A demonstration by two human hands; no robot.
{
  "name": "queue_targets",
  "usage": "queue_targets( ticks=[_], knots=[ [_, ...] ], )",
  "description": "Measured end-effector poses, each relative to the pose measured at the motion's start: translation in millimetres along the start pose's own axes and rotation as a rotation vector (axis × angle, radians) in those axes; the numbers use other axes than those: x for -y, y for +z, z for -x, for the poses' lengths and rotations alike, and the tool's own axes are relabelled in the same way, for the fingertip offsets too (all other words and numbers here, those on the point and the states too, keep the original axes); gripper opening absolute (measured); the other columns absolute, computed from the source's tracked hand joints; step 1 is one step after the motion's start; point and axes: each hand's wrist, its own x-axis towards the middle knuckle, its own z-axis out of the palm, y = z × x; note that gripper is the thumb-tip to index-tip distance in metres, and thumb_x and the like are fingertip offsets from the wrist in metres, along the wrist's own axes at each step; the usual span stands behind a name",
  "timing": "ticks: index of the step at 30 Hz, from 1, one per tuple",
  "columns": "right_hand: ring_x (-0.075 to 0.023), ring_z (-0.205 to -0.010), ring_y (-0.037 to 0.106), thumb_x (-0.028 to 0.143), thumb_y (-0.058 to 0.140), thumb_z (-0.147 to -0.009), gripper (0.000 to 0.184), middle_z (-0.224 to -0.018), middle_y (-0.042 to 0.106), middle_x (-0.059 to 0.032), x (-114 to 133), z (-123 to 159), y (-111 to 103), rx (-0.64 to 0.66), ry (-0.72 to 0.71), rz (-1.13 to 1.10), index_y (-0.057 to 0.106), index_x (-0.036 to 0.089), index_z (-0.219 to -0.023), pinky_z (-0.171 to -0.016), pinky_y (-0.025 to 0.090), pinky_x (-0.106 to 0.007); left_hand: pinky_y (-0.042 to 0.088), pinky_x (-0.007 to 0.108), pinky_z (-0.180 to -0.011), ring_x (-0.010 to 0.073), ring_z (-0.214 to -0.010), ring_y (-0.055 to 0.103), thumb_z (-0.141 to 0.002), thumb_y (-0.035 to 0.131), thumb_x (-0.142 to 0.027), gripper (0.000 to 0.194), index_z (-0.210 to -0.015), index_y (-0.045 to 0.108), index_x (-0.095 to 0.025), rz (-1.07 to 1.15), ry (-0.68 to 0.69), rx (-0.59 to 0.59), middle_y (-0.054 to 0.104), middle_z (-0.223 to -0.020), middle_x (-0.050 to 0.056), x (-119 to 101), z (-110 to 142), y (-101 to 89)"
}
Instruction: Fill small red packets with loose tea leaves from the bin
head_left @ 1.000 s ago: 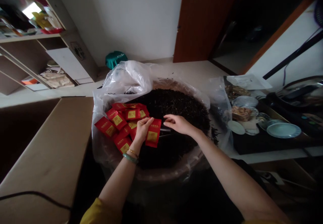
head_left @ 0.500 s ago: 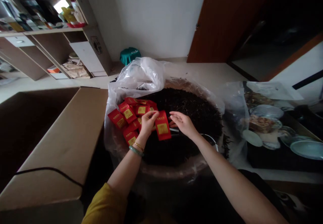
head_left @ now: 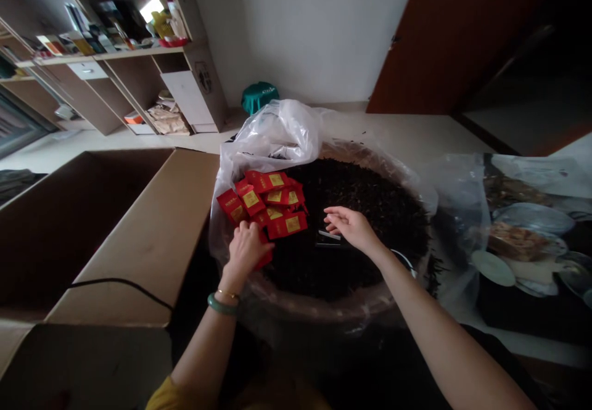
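Several red packets with gold squares lie heaped at the left side of a wide plastic-lined basket. The basket holds dark, dry leaf-like strips. My left hand rests over the near packets, thumb apart from its bent fingers, partly covering one red packet. To the right, my right hand hovers with loosely curved fingers and nothing in them. Below its fingertips sits a small dark flat object with a shiny strip, its kind unclear.
An open cardboard box stands at the left, a black cord over its flap. Clear plastic bunches at the basket's back rim. A pale curved rim shows by my right forearm. Bowls and lids stand on the right.
My left hand has let go of the packet it held and moved left and down to the pile's near edge. My right hand stays over the leaves. The view has turned left.
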Motion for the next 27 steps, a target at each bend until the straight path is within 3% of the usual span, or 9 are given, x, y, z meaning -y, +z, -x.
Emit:
queue_targets(
  ticks=[4,11,13,16,17,19,22,25,27],
  knots=[
    [-0.0131,-0.062,0.066,0.034,0.065,-0.077,0.026,-0.079,0.070,-0.0059,1,3,2,0.048,0.007,0.041,0.067,0.016,-0.097,-0.054,0.057,-0.024,0.048,0.038,-0.080,0.0323,-0.103,0.054,-0.058,0.082,-0.033,0.057,-0.103,0.053,-0.012,-0.274,0.028,0.114,0.052,-0.113,0.018,3,22,14.0],
    [-0.0134,-0.063,0.067,0.027,0.063,-0.078,0.021,-0.079,0.070,-0.0054,5,7,-1,0.064,0.013,0.092,0.068,0.017,-0.095,-0.056,0.058,-0.024,0.043,0.040,-0.089,0.0319,-0.104,0.055,-0.056,0.083,-0.030,0.052,-0.096,0.055,-0.011,-0.303,0.241,0.206,0.059,-0.101,0.015,12,16,12.9],
    [-0.0131,-0.063,0.067,0.025,0.063,-0.078,0.020,-0.079,0.070,-0.0053,5,7,0,0.068,0.025,0.094,0.068,0.016,-0.095,-0.056,0.057,-0.024,0.044,0.037,-0.087,0.0298,-0.103,0.056,-0.061,0.079,-0.024,0.041,-0.094,0.057,-0.012,-0.278,0.270,0.245,0.061,-0.102,0.016,15,17,7.3],
    [-0.0134,-0.063,0.067,0.026,0.064,-0.078,0.020,-0.078,0.070,-0.0051,4,6,1,0.081,0.023,0.091,0.068,0.017,-0.094,-0.056,0.058,-0.024,0.046,0.031,-0.081,0.0242,-0.094,0.062,-0.077,0.062,-0.017,0.006,-0.082,0.062,-0.015,-0.217,0.277,0.342,0.066,-0.096,0.014,14,19,-4.9],
    [-0.0135,-0.063,0.067,0.027,0.064,-0.078,0.020,-0.078,0.070,-0.0051,4,6,1,0.084,0.021,0.091,0.068,0.017,-0.094,-0.056,0.057,-0.024,0.046,0.030,-0.077,0.0226,-0.088,0.064,-0.081,0.055,-0.015,0.008,-0.079,0.063,-0.016,-0.210,0.240,0.349,0.067,-0.093,0.012,13,19,-10.3],
    [-0.0135,-0.064,0.067,0.028,0.064,-0.078,0.020,-0.079,0.070,-0.0056,3,6,0,0.082,0.023,0.089,0.068,0.017,-0.095,-0.056,0.057,-0.024,0.046,0.030,-0.073,0.0218,-0.083,0.065,-0.085,0.047,-0.015,0.018,-0.081,0.065,-0.017,-0.184,0.149,0.261,0.069,-0.087,0.011,9,19,-23.0],
    [-0.0132,-0.064,0.066,0.031,0.060,-0.082,0.023,-0.082,0.070,-0.0070,5,6,0,0.074,0.038,0.063,0.068,0.016,-0.097,-0.056,0.057,-0.024,0.045,0.029,-0.068,0.0221,-0.078,0.066,-0.086,0.047,-0.023,0.017,-0.089,0.064,-0.019,-0.055,0.083,0.071,0.070,-0.082,0.008,-3,21,-43.7],
    [-0.0143,-0.072,0.067,0.035,0.058,-0.083,0.031,-0.097,0.069,-0.0093,9,7,4,0.075,0.039,-0.006,0.065,0.017,-0.107,-0.058,0.058,-0.024,0.044,0.025,-0.064,0.0180,-0.070,0.065,-0.085,0.046,-0.027,0.015,-0.085,0.060,-0.020,0.223,0.193,-0.068,0.068,-0.077,0.004,-21,22,-54.7],
    [-0.0156,-0.081,0.067,0.035,0.059,-0.082,0.040,-0.111,0.066,-0.0096,12,7,7,0.080,0.018,-0.066,0.059,0.020,-0.119,-0.060,0.059,-0.025,0.043,0.023,-0.059,0.0153,-0.063,0.062,-0.085,0.046,-0.030,0.015,-0.084,0.057,-0.020,0.427,0.258,-0.094,0.065,-0.071,0.001,-34,19,-50.9]
  ],
)
